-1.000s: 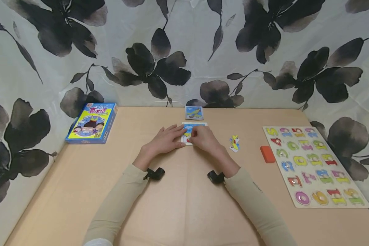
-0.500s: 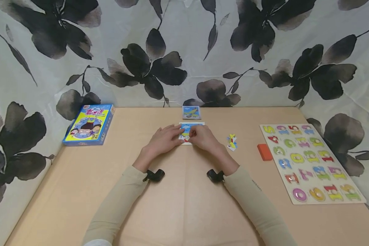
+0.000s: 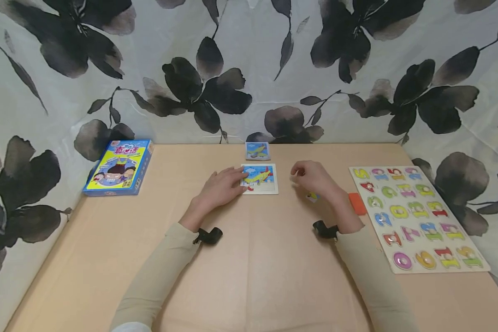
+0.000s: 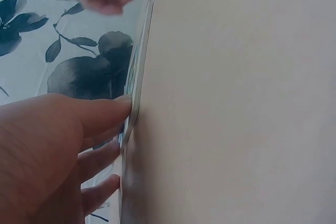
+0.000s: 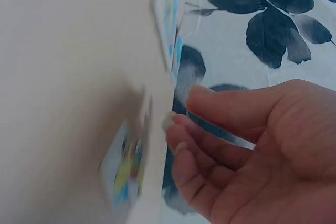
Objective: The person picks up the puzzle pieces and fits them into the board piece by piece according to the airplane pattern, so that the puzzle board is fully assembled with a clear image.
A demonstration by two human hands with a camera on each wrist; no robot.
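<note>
A small jigsaw puzzle (image 3: 260, 179) with a yellow airplane on blue and a white border lies flat at the table's middle. My left hand (image 3: 221, 188) rests at its left edge, fingers extended and touching it. To the right, my right hand (image 3: 318, 179) hovers over the table with loosely bent fingers. In the right wrist view, its thumb and fingertips (image 5: 195, 98) are apart, with nothing seen between them. Loose puzzle pieces (image 3: 312, 197) lie just below that hand, partly hidden by it; the right wrist view shows the pieces (image 5: 125, 174) blurred.
Behind the puzzle lies a small airplane picture card (image 3: 257, 151). A blue and yellow box (image 3: 118, 168) sits at the back left. On the right are an orange-red block (image 3: 358, 204) and a large board of colourful knobbed shapes (image 3: 419, 219). A floral cloth (image 3: 269, 83) hangs behind the table.
My right hand has left the puzzle and moved right, over the loose pieces, uncovering the airplane picture. My left hand stays at the puzzle's left edge.
</note>
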